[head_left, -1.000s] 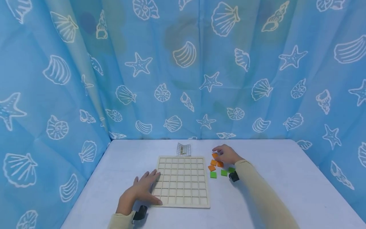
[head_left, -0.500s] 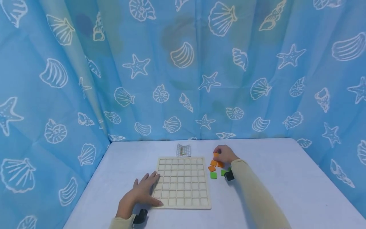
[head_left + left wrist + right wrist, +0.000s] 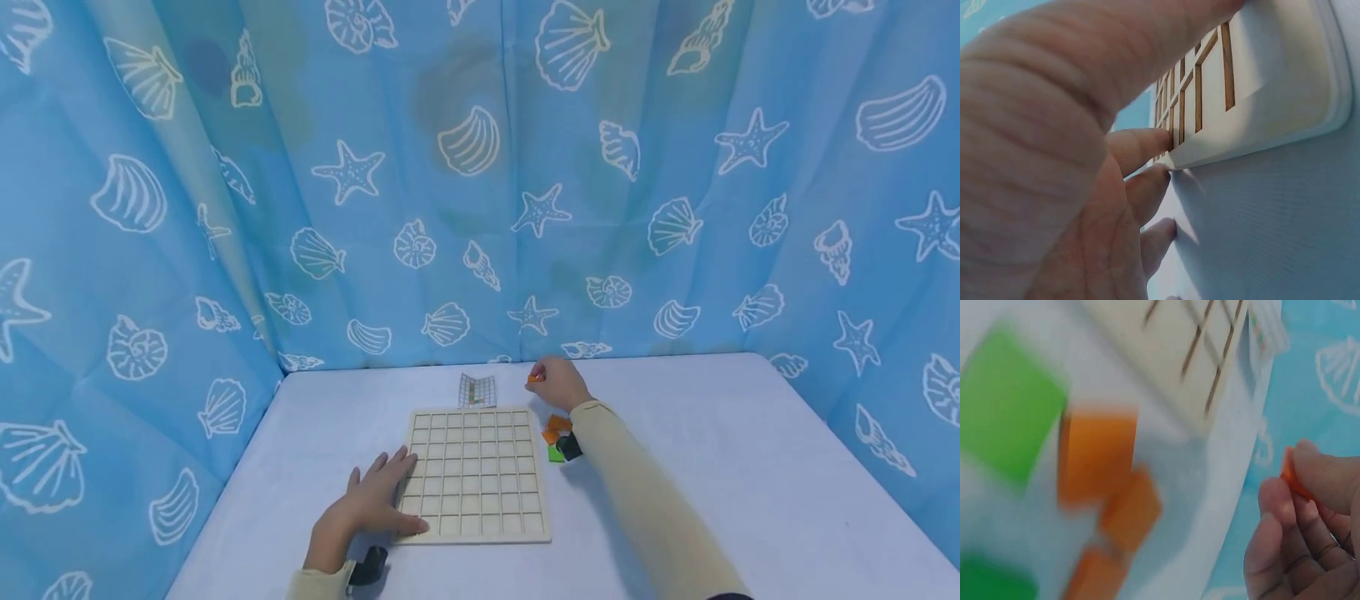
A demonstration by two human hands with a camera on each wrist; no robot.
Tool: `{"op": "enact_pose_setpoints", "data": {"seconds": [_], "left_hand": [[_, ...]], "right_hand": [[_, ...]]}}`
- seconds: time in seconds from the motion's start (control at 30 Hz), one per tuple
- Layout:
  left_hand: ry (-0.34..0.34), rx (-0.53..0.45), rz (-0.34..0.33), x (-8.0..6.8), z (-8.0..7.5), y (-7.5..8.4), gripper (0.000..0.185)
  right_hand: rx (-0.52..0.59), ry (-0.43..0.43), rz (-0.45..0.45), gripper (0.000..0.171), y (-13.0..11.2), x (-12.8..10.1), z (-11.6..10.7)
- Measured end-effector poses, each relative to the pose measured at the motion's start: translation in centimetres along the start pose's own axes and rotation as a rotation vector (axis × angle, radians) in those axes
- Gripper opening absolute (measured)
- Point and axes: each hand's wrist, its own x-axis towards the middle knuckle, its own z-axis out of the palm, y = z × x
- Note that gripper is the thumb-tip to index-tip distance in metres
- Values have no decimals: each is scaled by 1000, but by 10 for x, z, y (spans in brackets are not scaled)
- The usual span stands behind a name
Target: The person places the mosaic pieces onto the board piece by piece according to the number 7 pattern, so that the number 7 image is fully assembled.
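Observation:
A pale wooden grid board (image 3: 477, 475) lies flat on the white table. My left hand (image 3: 378, 498) rests flat on the board's near left corner, fingers spread; in the left wrist view the fingers (image 3: 1141, 147) touch the board's edge (image 3: 1254, 134). My right hand (image 3: 557, 382) is raised beyond the board's far right corner and pinches a small orange tile (image 3: 534, 378), also seen as an orange tile (image 3: 1291, 475) between thumb and finger. Loose orange tiles (image 3: 556, 427) and a green tile (image 3: 554, 454) lie right of the board; orange tiles (image 3: 1107, 481) and a green tile (image 3: 1007, 406) appear blurred in the right wrist view.
A small folded grid card (image 3: 477, 390) stands just behind the board. Blue curtains with shells and starfish (image 3: 480, 183) close in the table on the left, back and right. The table's right half (image 3: 750, 467) is bare white.
My right hand lifted off the tile pile with an orange tile and moved left and away, toward the board's far right corner. The left hand stayed on the board.

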Motion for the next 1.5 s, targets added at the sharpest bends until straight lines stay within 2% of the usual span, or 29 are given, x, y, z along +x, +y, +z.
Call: {"op": "enact_pose_setpoints", "data": {"seconds": [0.2, 0.4, 0.57, 0.77, 0.93, 1.13, 1.27, 1.5], "left_hand": [[7, 16, -5, 0, -4, 6, 109], [-2, 19, -19, 2, -5, 9, 109], [4, 42, -29, 5, -7, 9, 110], [23, 62, -15, 8, -9, 9, 111], [14, 57, -24, 9, -11, 10, 111], [29, 24, -25, 11, -5, 6, 114], [13, 5, -23, 10, 3, 0, 117], [-23, 31, -73, 10, 6, 0, 114]], "right_hand": [[91, -38, -95, 8, -37, -7, 23], [187, -134, -143, 16, -66, -13, 49], [187, -184, -200, 12, -81, -17, 66], [113, -151, -275, 8, -81, -16, 78], [92, -174, -300, 5, -80, -18, 79], [149, -157, -250, 7, -77, -23, 85], [199, -158, -209, 7, -74, -33, 90], [223, -157, -193, 8, -70, -41, 96]]}}
